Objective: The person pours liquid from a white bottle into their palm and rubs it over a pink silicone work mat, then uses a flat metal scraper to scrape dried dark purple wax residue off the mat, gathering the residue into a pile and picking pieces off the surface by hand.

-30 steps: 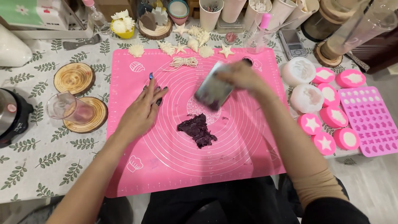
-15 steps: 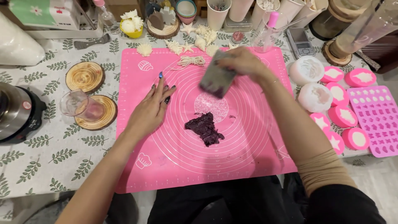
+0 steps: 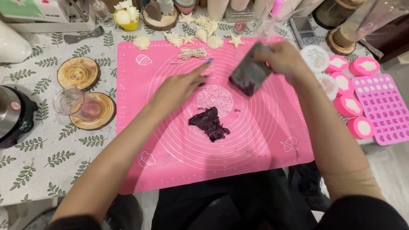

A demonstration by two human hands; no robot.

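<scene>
A pink silicone mat covers the table in front of me. A lump of dark purple paste lies near its middle. My right hand holds a flat metal scraper above the mat, its lower edge smeared with purple paste. My left hand hovers flat over the mat to the left of the scraper, fingers stretched out and empty.
Pale shell and star shapes and a coil of twine lie along the mat's far edge. Pink moulds and a pink tray mould sit at the right. Wooden coasters with a glass cup and a black pot stand at the left.
The scraper has tilted and lifted slightly over the mat. My left hand has shifted toward the scraper, fingers pointing right. The camera view has moved, so the paste sits lower in frame.
</scene>
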